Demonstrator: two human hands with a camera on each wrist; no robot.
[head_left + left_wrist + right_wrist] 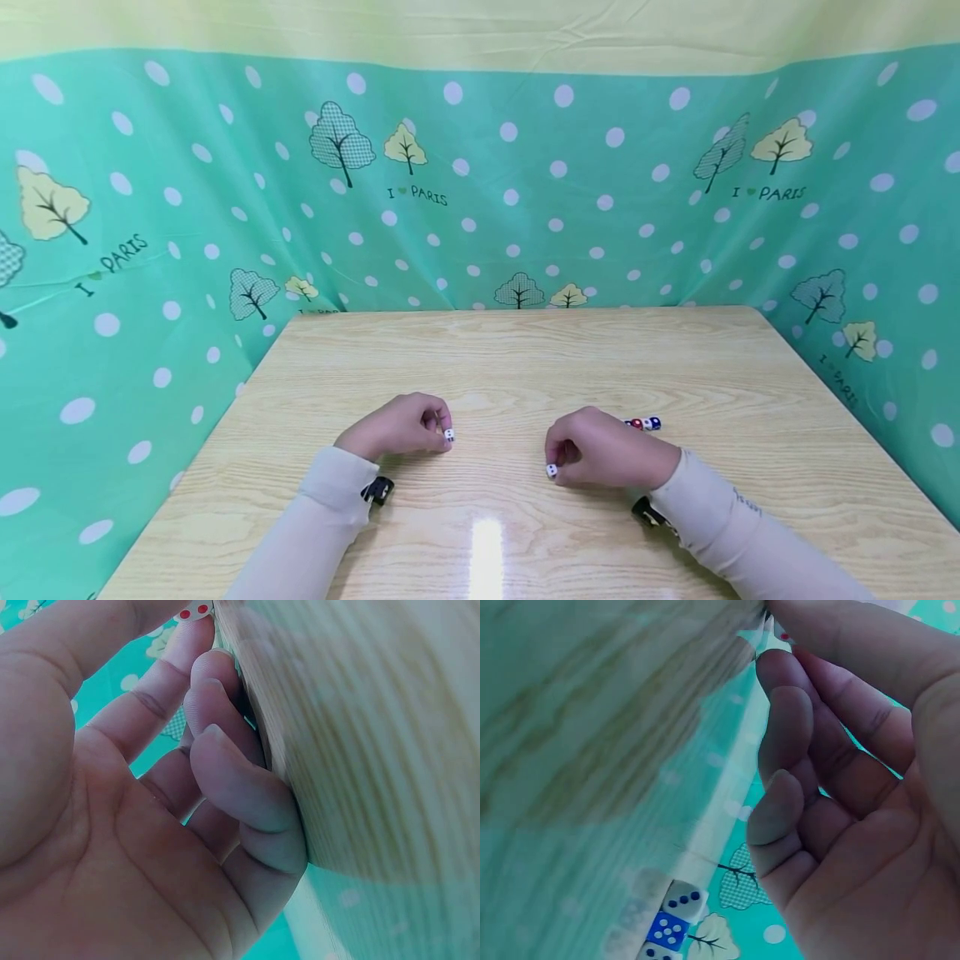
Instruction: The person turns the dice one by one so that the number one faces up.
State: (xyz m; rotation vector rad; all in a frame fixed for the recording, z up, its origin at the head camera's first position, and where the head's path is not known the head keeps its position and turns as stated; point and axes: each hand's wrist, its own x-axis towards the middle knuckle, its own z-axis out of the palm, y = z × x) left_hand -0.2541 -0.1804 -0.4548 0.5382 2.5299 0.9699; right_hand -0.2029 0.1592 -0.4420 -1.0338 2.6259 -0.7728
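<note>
My left hand (405,425) pinches a white die (449,435) between thumb and forefinger, close over the wooden table. Red dots show on that die (195,611) at the top of the left wrist view. Nearer the front, my right hand (611,450) holds another white die (552,471) at its fingertips; in the right wrist view only a sliver of it (783,634) shows. Behind the right hand lies a row of dice (637,423) in blue, red and white, partly hidden by the hand. A blue die (667,931) sits between white ones in the right wrist view.
The light wood table (525,358) has a bright light reflection near its front. A green dotted curtain (510,175) with printed trees hangs around the back and both sides. Black wrist cameras (378,490) sit at the cuffs of pale sleeves.
</note>
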